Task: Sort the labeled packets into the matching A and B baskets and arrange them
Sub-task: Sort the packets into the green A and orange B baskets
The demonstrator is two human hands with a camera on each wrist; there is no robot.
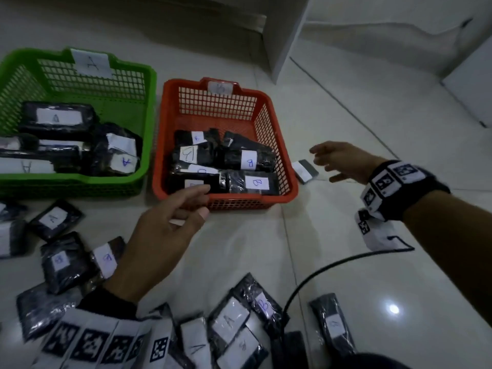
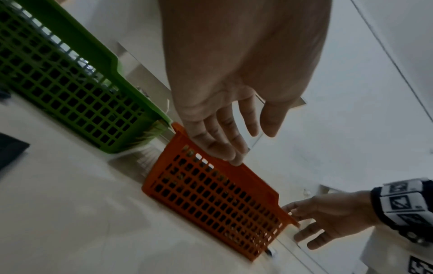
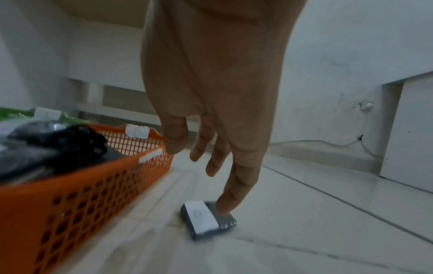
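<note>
A green basket (image 1: 149,75) tagged A holds several black packets (image 1: 57,118) with white A labels. Beside it, an orange basket (image 1: 290,179) tagged B holds several B-labelled packets (image 1: 250,158). My left hand (image 1: 197,203) hovers empty at the orange basket's near rim (image 2: 211,194), fingers relaxed. My right hand (image 1: 323,161) reaches with spread fingers toward a small labelled packet (image 1: 304,170) lying on the floor just right of the orange basket. In the right wrist view one fingertip (image 3: 225,207) overlaps that packet (image 3: 201,218); I cannot tell whether it touches.
Loose labelled packets lie on the tiled floor at the near left (image 1: 64,262), near middle (image 1: 231,320) and near right (image 1: 332,323). A black cable (image 1: 319,272) curves across the floor. A white wall corner (image 1: 287,35) stands behind the orange basket.
</note>
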